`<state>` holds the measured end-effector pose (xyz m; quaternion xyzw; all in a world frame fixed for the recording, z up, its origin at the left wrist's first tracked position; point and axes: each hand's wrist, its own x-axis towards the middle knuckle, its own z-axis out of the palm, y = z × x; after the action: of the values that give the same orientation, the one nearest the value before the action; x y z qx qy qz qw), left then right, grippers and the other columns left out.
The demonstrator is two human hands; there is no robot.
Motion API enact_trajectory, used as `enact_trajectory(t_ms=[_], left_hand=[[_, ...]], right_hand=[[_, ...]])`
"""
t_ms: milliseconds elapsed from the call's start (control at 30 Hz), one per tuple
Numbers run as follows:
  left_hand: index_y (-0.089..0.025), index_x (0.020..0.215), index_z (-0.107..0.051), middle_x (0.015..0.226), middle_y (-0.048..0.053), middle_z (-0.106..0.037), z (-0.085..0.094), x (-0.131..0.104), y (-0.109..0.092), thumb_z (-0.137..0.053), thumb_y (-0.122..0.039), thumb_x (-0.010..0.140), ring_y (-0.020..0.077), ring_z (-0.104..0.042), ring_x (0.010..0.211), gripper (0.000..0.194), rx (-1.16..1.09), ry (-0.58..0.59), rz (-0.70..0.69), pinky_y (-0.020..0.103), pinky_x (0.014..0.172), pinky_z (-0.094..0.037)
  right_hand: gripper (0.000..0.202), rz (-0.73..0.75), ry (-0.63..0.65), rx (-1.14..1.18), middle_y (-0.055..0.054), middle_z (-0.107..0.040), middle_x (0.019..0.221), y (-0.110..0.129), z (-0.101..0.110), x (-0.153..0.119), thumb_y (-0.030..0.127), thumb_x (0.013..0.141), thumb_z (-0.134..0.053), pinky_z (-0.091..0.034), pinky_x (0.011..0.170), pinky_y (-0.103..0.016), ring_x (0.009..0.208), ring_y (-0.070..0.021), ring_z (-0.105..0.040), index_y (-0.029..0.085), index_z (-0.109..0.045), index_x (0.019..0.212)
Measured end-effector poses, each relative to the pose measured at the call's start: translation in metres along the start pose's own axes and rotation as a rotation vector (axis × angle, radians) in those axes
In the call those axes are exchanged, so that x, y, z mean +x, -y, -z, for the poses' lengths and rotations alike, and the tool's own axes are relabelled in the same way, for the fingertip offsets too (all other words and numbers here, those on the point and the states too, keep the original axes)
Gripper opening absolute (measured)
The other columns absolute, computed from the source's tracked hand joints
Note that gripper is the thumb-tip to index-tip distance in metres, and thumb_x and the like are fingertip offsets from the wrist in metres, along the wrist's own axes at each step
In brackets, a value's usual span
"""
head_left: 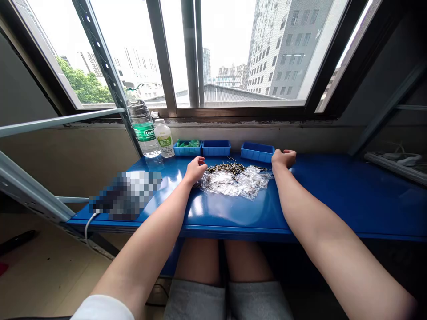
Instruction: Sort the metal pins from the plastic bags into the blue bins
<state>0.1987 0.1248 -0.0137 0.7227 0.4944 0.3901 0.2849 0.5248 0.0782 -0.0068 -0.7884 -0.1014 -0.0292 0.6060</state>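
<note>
My left hand (196,170) rests at the left edge of a pile of dark, brass-tinted screw-like pieces (228,168), its fingers curled in. Whatever is between those fingers is hidden. Small clear plastic bags (233,183) lie crumpled in front of and over part of the pile. At the right end of a blue plastic bin (256,152), my right hand (283,158) is closed, with its fingers bent. It overlaps the bin's corner in view; I cannot tell whether it touches it or holds something small.
On the blue table (230,218), a second blue bin (216,148) and one with green contents (187,147) stand at the back. A large water bottle (143,129) and a white bottle (164,138) are left of them. A power strip (396,164) lies right, a blurred object (128,193) left.
</note>
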Motion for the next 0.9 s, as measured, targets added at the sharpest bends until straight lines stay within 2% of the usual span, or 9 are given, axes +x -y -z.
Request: enact_trajectory(t_ms=[133,233,433,567,633,767,900], left_hand=[[-0.015,0.11,-0.062,0.104,0.009,-0.069,0.0,0.001,0.001,-0.056,-0.02,0.07,0.0208,-0.063,0.094,0.04,-0.01,0.006,0.004,0.03,0.083,-0.048],[-0.014,0.11,-0.061,0.103,0.009,-0.069,0.0,0.002,0.002,-0.056,-0.021,0.07,0.0211,-0.063,0.093,0.041,-0.019,0.004,-0.001,0.03,0.081,-0.048],[-0.014,0.112,-0.061,0.103,0.009,-0.069,0.001,0.0,0.001,-0.056,-0.019,0.07,0.0206,-0.063,0.094,0.042,-0.013,0.008,0.011,0.03,0.082,-0.047],[-0.014,0.112,-0.061,0.102,0.008,-0.069,0.002,-0.001,-0.001,-0.056,-0.018,0.07,0.0201,-0.063,0.094,0.042,0.005,0.006,0.014,0.029,0.083,-0.047],[-0.015,0.112,-0.061,0.102,0.008,-0.069,0.002,-0.002,-0.002,-0.056,-0.019,0.071,0.0198,-0.063,0.093,0.042,0.009,0.006,0.014,0.028,0.082,-0.048],[-0.014,0.112,-0.061,0.102,0.008,-0.069,0.002,-0.001,-0.001,-0.056,-0.019,0.071,0.0197,-0.063,0.092,0.041,0.003,0.006,0.012,0.029,0.08,-0.048],[-0.013,0.112,-0.061,0.101,0.008,-0.069,0.001,0.0,0.001,-0.056,-0.019,0.072,0.0199,-0.063,0.091,0.041,-0.001,0.006,0.012,0.029,0.08,-0.048]], right_hand=[[0.041,0.08,0.092,-0.071,-0.014,-0.061,0.103,0.003,0.01,-0.004,0.016,0.063,-0.064,-0.047,0.087,-0.04,0.105,-0.0301,-0.057,0.017,-0.053,0.102],[0.044,0.159,0.198,-0.169,-0.016,-0.063,0.104,0.003,0.012,-0.008,0.017,0.059,-0.068,-0.047,0.089,-0.042,0.107,-0.0328,-0.056,0.017,-0.059,0.103],[0.057,0.2,0.299,-0.265,-0.018,-0.063,0.112,-0.002,0.008,-0.009,0.016,0.061,-0.065,-0.046,0.091,-0.046,0.109,-0.0345,-0.058,0.018,-0.061,0.117],[0.067,0.284,0.365,-0.326,-0.019,-0.061,0.12,-0.002,0.004,-0.011,0.025,0.066,-0.064,-0.044,0.095,-0.046,0.115,-0.0351,-0.054,0.015,-0.053,0.131],[0.071,0.318,0.438,-0.347,-0.018,-0.06,0.122,-0.002,0.0,-0.011,0.029,0.066,-0.066,-0.043,0.097,-0.045,0.117,-0.0347,-0.053,0.015,-0.05,0.134],[0.07,0.34,0.619,-0.326,-0.013,-0.062,0.122,-0.003,-0.008,-0.009,0.028,0.064,-0.069,-0.043,0.098,-0.04,0.117,-0.031,-0.054,0.017,-0.054,0.131],[0.059,0.345,0.578,-0.299,-0.013,-0.064,0.121,-0.002,-0.008,-0.011,0.028,0.07,-0.065,-0.043,0.098,-0.037,0.116,-0.0297,-0.056,0.014,-0.059,0.126]])
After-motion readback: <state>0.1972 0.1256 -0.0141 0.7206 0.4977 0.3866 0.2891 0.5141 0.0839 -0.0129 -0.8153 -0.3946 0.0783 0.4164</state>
